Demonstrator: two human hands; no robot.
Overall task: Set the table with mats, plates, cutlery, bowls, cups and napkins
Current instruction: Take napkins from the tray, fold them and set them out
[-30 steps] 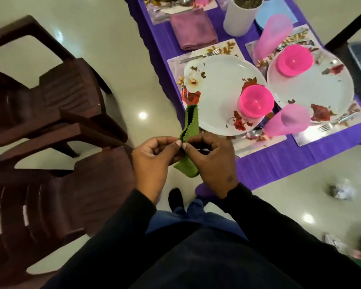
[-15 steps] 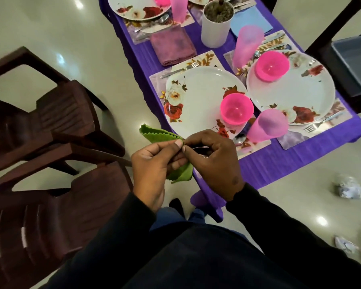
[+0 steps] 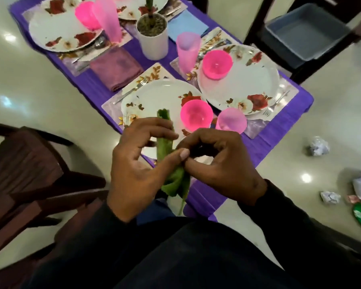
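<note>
Holding a green napkin [image 3: 165, 147] between both hands, we stand at the near corner of the surface [image 3: 265, 147], which is draped in purple cloth. Our left hand [image 3: 138, 161] has its fingers curled around the bunched cloth, thumb pressing it, and our right hand [image 3: 215, 163] pinches the same napkin at its middle; the cloth hangs in the air above the near edge, not yet laid down.

Just beyond our hands, at twelve o'clock, the nearest plate [image 3: 154, 99] sits on its mat with a pink bowl [image 3: 196, 116] on it, a pink cup [image 3: 231, 120] at its two o'clock side and a fork [image 3: 131, 90] at its ten o'clock side. We see no napkin beside this setting, so we judge that the green one belongs here.

Towards one o'clock, the second plate [image 3: 248, 82] carries its own bowl [image 3: 217, 63], with a cup [image 3: 188, 51] and a fork [image 3: 275, 103] next to it. We cannot tell which setting the blue napkin [image 3: 186, 28] at twelve o'clock serves.

Farther off at eleven o'clock a purple napkin [image 3: 116, 67] lies folded next to the far plate [image 3: 58, 32], which has a bowl and cup too. A white plant pot [image 3: 152, 42] stands in the middle.

We judge the task nearly done: mats, plates, bowls, cups and cutlery look placed, and this napkin is left to fold and set.
</note>
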